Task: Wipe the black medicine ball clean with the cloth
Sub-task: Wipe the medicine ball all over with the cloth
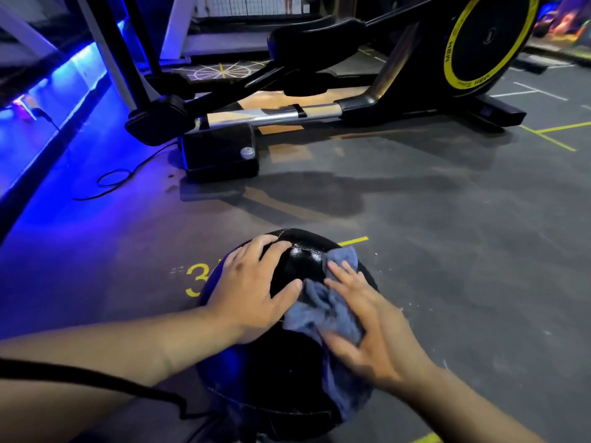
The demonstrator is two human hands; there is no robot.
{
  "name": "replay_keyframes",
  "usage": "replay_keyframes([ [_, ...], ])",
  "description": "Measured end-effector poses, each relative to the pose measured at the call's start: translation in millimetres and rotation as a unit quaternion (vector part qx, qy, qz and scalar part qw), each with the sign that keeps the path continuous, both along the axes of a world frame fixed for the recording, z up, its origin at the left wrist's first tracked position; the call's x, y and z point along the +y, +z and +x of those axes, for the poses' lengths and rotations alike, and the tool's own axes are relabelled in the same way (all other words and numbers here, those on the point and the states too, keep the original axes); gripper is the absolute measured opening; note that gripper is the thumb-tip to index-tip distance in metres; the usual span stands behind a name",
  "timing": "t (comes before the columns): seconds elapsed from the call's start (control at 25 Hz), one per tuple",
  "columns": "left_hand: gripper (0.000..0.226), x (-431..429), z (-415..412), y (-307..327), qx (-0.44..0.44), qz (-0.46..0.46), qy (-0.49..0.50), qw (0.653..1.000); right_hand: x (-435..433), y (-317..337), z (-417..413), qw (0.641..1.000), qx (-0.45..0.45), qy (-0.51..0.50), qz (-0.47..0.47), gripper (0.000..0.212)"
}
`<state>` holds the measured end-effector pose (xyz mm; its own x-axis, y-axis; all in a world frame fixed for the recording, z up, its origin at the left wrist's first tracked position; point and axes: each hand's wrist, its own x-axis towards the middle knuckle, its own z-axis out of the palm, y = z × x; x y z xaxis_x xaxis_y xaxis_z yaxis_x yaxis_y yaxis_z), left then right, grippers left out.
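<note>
Head view, looking down at a grey gym floor (447, 235) with yellow lines.

Black ball (297, 266) low in the middle, resting on the floor, stitched seam running across its top, glossy panels catching blue light on the left flank. Partly covering a yellow "3" (195, 279) painted on the floor to its left.

Left hand (256, 289) spread flat on the ball's upper left, palm down, fingers open and splayed toward the seam, thumb reaching right until it just meets the cloth edge. Gripping nothing, only pressing on the ball.

Right hand (367, 327) on the ball's upper right, fingers extended and laid over a crumpled blue-grey cloth (326, 311), pressing it against the surface. Thumb tucked along the lower fold; not a closed fist, more a flat hold pinning the cloth. Cloth bunched between the two hands, one corner poking up beyond the fingertips toward the far side, another length trailing down the ball's right side under the wrist.

Black cord (96, 378) crossing the lower left under the left forearm.

Beyond, well apart from the ball: an elliptical trainer (319, 103) with a yellow-rimmed flywheel (489, 43) at upper right. Thin cable (112, 180) looped on the floor near its base, blue strip light (48, 91) along the left edge.
</note>
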<state>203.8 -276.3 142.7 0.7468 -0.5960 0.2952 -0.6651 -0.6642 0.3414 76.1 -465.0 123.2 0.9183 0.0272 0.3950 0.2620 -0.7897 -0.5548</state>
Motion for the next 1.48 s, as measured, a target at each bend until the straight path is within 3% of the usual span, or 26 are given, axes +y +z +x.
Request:
replay_keyframes([
  [0.16, 0.07, -7.8, -13.1, -3.1, -0.012, 0.005, -0.047, 0.999, -17.5, 37.7, 73.4, 0.968, 0.179, -0.14, 0.108, 0.031],
  [0.32, 0.068, -10.2, -9.3, 1.5, -0.005, -0.013, -0.054, 0.998, -36.0, 41.6, 102.0, 0.936, 0.254, -0.146, 0.194, 0.031],
  [0.56, 0.057, -11.0, 2.0, 2.9, -0.019, -0.002, -0.109, 0.994, -36.3, 39.7, 76.4, 0.935, 0.229, -0.202, 0.182, 0.031],
  [0.68, 0.055, -8.1, 25.2, 7.3, -0.08, 0.045, -0.158, 0.983, -27.9, 35.5, 38.5, 0.926, 0.21, -0.271, 0.159, 0.036],
  [0.84, 0.05, 4.8, 53.2, 19.1, -0.168, 0.155, -0.094, 0.969, 8.0, 13.8, -23.5, 0.929, 0.164, -0.319, 0.09, 0.061],
  [0.92, 0.056, 6.2, 52.6, 22.2, -0.14, 0.208, -0.046, 0.967, 23.8, 1.2, -38.4, 0.929, 0.159, -0.302, 0.144, 0.076],
  [1.0, 0.067, 5.1, 46.0, 18.8, -0.076, 0.202, -0.011, 0.976, 30.3, -9.4, -45.2, 0.942, 0.098, -0.249, 0.201, 0.079],
  [1.12, 0.072, 7.7, 39.2, 7.9, 0.007, 0.132, -0.019, 0.991, 20.8, -20.7, -43.0, 0.98, 0.034, -0.152, 0.123, 0.07],
  [1.28, 0.064, 7.7, 34.9, 0.8, -0.014, 0.076, -0.026, 0.997, 7.2, -2.6, -15.1, 0.999, -0.023, -0.041, 0.0, 0.063],
  [1.4, 0.056, 0.7, 29.0, -3.8, -0.029, 0.049, -0.022, 0.998, 7.9, 30.3, 28.4, 0.994, 0.024, -0.1, 0.023, 0.046],
  [1.48, 0.051, -5.9, 26.8, -4.6, -0.025, 0.035, -0.027, 0.999, 0.6, 46.8, 72.7, 0.976, 0.124, -0.18, 0.028, 0.031],
])
